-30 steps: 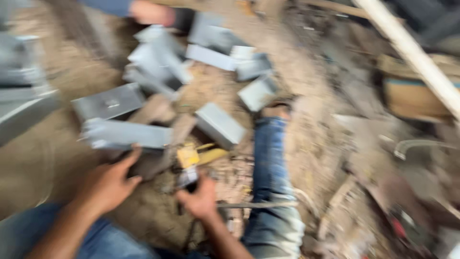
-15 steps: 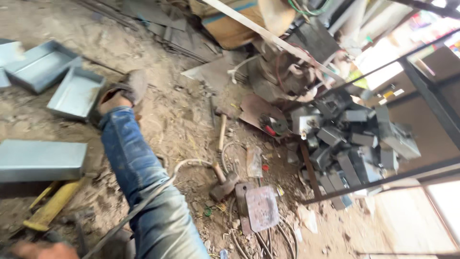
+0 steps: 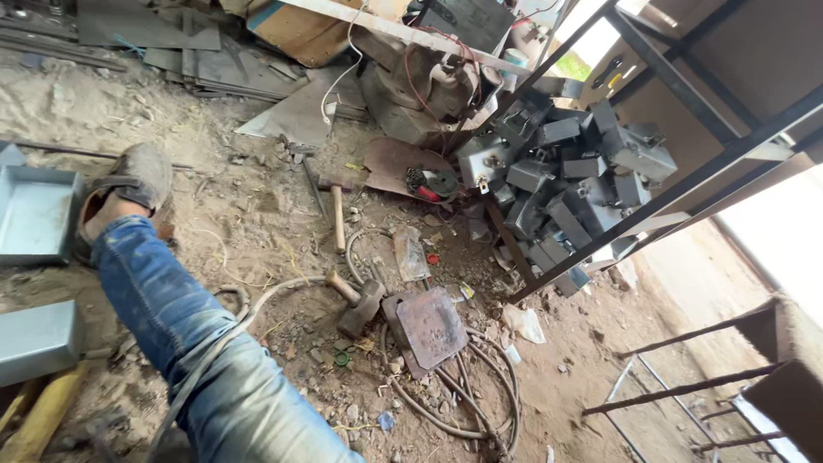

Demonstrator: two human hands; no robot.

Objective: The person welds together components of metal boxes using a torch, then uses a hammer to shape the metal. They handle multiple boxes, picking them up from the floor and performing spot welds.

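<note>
Neither of my hands shows in the head view now. My outstretched leg in blue jeans crosses the lower left, ending in a worn grey shoe. A grey cable runs along the leg. Grey metal trays lie at the left: one open tray beside the shoe and one box lower down. A yellow tool pokes in at the bottom left corner.
On the dirt floor lie a wooden-handled hammer, a heavy mallet, a rusty square plate and looped hoses. A heap of grey metal boxes sits behind a black steel frame. Scrap sheets and a cardboard box lie further off.
The view has swung right, away from my hands and the yellow tool. Both hands were at the tool a second ago; now the box heap and steel frame fill the right.
</note>
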